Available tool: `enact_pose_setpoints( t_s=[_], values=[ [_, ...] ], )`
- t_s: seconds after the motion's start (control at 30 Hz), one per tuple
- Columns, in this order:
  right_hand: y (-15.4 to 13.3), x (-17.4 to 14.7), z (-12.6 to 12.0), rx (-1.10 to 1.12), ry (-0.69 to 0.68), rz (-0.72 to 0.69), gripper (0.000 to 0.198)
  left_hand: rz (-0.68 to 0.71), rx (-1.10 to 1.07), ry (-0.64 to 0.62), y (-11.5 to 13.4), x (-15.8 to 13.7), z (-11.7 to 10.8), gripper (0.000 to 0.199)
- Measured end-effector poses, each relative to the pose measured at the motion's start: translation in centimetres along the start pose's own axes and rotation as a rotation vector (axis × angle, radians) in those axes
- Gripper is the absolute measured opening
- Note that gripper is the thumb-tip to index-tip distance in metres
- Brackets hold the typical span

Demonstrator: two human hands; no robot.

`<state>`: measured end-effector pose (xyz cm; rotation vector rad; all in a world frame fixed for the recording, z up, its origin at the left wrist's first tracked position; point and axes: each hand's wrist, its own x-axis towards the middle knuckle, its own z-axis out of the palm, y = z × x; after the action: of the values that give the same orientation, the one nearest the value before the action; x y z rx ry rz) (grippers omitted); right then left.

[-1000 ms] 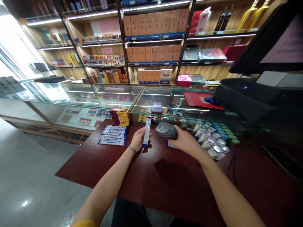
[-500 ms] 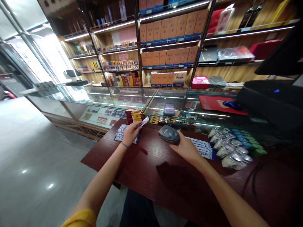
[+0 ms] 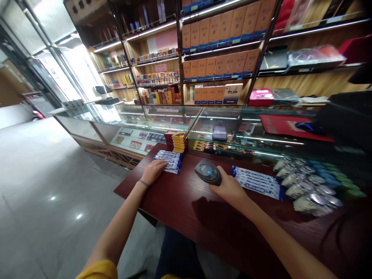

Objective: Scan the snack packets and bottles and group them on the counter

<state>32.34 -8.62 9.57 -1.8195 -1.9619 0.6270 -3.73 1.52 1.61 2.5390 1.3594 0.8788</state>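
Observation:
My right hand is wrapped round the handle of a black barcode scanner with a small blue light, held above the table. My left hand lies on the near left edge of a pile of blue-and-white packets, its fingers stretched out over them. Beyond that pile stands a stack of red and yellow packets. To the right of the scanner, more blue-and-white packets lie in an overlapping row on the dark red wooden table.
Several silver-topped packs and blue and green ones crowd the right side. A glass display counter runs behind the table. On it lie a red mat and a mouse. Boxes fill the shelves behind.
My left hand has moved down and left onto the pile; the single packet it held up is no longer in its fingers. The scanner stays in my right hand. The view has shifted left.

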Motion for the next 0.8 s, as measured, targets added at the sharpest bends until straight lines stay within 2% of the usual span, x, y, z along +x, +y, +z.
enact_pose_setpoints(
  t_s=[0.33, 0.8],
  values=[
    [-0.1, 0.1, 0.7, 0.016, -0.044, 0.002, 0.043, -0.003, -0.027, -0.014, -0.8, -0.3, 0.7, 0.034],
    [0.6, 0.3, 0.8, 0.014, -0.049, 0.006, 0.045, 0.034, 0.056, -0.091, -1.9, -0.2, 0.7, 0.039]
  ],
)
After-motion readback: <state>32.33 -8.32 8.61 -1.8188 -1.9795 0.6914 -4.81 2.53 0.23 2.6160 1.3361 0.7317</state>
